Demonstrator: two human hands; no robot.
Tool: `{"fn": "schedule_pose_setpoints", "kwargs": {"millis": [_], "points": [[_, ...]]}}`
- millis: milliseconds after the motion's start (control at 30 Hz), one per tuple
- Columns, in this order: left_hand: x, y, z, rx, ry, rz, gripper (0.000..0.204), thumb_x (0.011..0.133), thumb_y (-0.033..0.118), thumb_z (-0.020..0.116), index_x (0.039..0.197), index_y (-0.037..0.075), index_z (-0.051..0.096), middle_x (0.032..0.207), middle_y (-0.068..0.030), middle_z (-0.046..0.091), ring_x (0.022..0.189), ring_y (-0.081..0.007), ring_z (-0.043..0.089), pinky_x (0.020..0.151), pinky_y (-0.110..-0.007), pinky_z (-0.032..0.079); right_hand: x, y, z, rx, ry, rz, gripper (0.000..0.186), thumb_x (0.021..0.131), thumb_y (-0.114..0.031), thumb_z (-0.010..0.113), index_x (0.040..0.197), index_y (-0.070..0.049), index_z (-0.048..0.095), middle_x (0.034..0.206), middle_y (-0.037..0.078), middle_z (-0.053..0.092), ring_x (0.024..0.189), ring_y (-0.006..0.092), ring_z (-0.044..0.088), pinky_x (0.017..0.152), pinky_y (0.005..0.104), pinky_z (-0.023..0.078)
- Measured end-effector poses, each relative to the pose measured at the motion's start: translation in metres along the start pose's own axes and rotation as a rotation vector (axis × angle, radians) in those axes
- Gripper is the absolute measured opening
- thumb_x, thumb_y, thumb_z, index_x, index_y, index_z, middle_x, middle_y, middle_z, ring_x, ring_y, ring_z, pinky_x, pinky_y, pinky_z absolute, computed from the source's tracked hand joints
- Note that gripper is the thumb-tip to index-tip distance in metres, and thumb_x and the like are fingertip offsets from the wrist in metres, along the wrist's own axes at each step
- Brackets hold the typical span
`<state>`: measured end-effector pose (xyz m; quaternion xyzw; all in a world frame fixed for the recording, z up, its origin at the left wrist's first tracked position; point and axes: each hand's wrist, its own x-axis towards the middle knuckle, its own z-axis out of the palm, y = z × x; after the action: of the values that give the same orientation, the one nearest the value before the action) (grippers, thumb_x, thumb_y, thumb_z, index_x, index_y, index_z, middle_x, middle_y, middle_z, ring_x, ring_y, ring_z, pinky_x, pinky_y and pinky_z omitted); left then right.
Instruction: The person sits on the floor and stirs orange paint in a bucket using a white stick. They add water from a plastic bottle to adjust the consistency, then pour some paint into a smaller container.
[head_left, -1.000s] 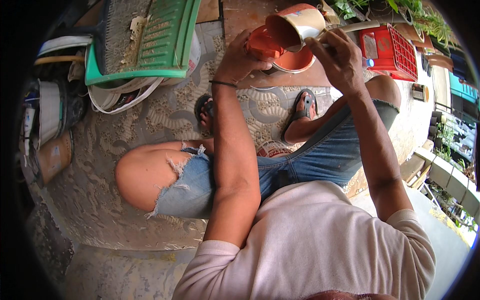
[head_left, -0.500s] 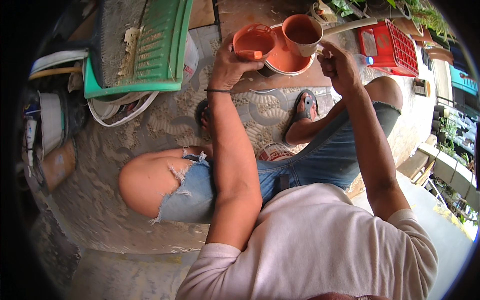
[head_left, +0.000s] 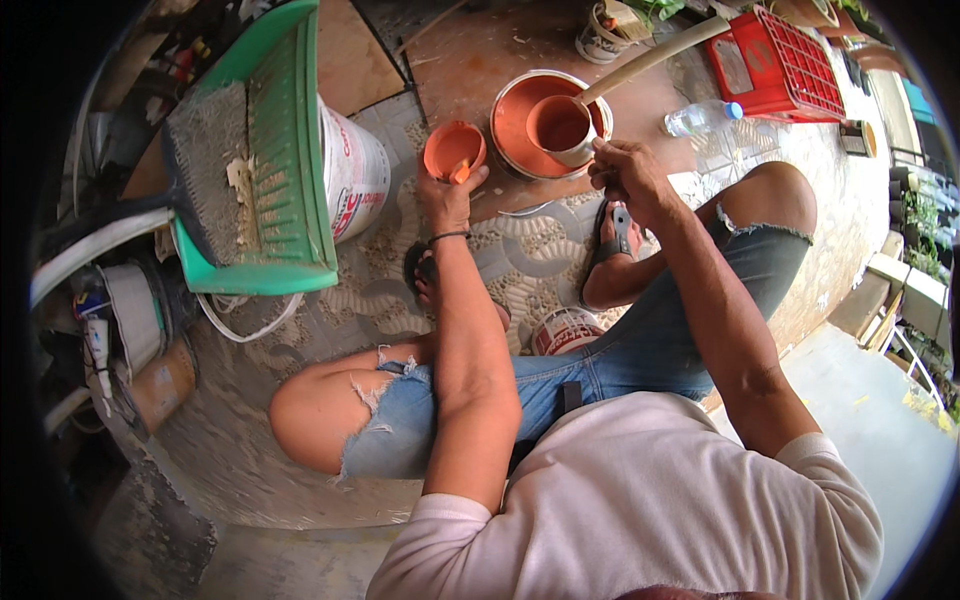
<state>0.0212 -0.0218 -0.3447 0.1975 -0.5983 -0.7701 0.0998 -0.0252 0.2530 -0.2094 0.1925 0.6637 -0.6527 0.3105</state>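
Down on the patterned floor, seen from the head camera, a small orange bowl [head_left: 454, 150] is held up by the left hand [head_left: 447, 195], fingers curled around its near rim, something orange lying inside it. Just to its right, a cup [head_left: 560, 127] full of terracotta-coloured paint is gripped by the right hand [head_left: 628, 175], fingers closed on its near side. The cup is held over a round tin [head_left: 512, 120] filled with the same paint. A pale stick [head_left: 655, 55] is seen slanting from the cup's rim up toward a red crate [head_left: 775, 60]. A plastic bottle [head_left: 700, 117] is laid beside that crate. At left, a green chair [head_left: 275, 150] is tipped over, with a white bucket [head_left: 355, 175] just behind it. Between the bent legs, a small can [head_left: 565, 330] is set on the floor, and a sandal [head_left: 615, 225] is worn on the right foot, below the right hand.
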Motion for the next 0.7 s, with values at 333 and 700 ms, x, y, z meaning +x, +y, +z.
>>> {"fn": "schedule_pose_setpoints", "kwargs": {"millis": [333, 700], "points": [[-0.016, -0.05, 0.017, -0.004, 0.137, -0.059, 0.082, 0.074, -0.014, 0.083, 0.146, 0.005, 0.049, 0.141, -0.0146, 0.059, 0.125, -0.0266, 0.063, 0.098, -0.039, 0.061, 0.0, 0.014, -0.002, 0.07, -0.003, 0.06, 0.031, 0.108, -0.034, 0.064, 0.094, -0.006, 0.063, 0.081, 0.003, 0.062, 0.064, 0.0103, 0.06, 0.051, 0.0243, 0.04], [-0.03, -0.067, 0.033, 0.068, 0.132, 0.006, 0.082, 0.086, -0.009, 0.074, 0.154, 0.008, 0.033, 0.137, -0.0197, 0.058, 0.111, -0.0315, 0.068, 0.089, -0.042, 0.065, 0.001, 0.02, 0.001, 0.1, 0.057, 0.027, 0.038, 0.106, -0.03, 0.063, 0.078, -0.006, 0.06, 0.069, 0.006, 0.062, 0.056, 0.015, 0.059, 0.047, 0.0294, 0.042]]}}
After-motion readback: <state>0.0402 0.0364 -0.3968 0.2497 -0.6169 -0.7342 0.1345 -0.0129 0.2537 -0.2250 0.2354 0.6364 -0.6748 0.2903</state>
